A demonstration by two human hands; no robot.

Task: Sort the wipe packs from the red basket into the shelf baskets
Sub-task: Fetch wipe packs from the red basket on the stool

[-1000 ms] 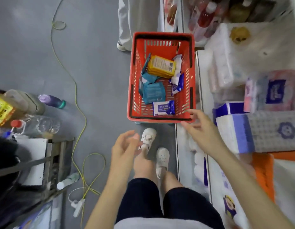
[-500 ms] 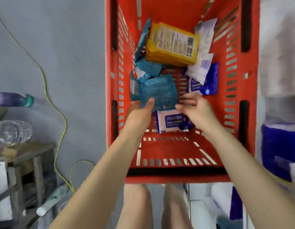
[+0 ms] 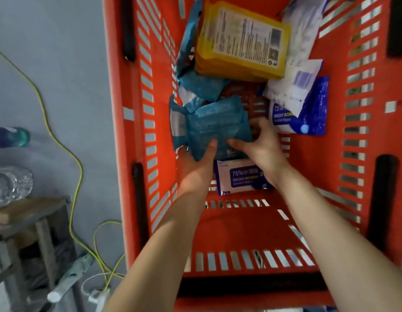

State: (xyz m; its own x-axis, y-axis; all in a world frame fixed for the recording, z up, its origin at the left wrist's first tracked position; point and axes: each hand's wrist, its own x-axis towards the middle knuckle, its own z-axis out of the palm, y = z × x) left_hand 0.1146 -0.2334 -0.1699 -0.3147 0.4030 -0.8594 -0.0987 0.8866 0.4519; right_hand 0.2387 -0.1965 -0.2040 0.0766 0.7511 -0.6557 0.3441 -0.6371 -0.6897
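Both hands are reaching into the red basket [image 3: 115, 154] — the left hand [image 3: 195, 172] and right hand [image 3: 265, 149] are gripping the teal wipe pack [image 3: 215, 124], fingers [image 3: 262, 127] curling round its near edge. The pack is sitting mid-basket, overlapping a blue pack [image 3: 238, 176].

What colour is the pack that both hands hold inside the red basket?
Teal blue. The pack shows best in the head view, the only one.

Grey floor [image 3: 60, 30] carries the red basket [image 3: 240, 233], a yellow cable [image 3: 81, 170] and a lying bottle [image 3: 10, 137]
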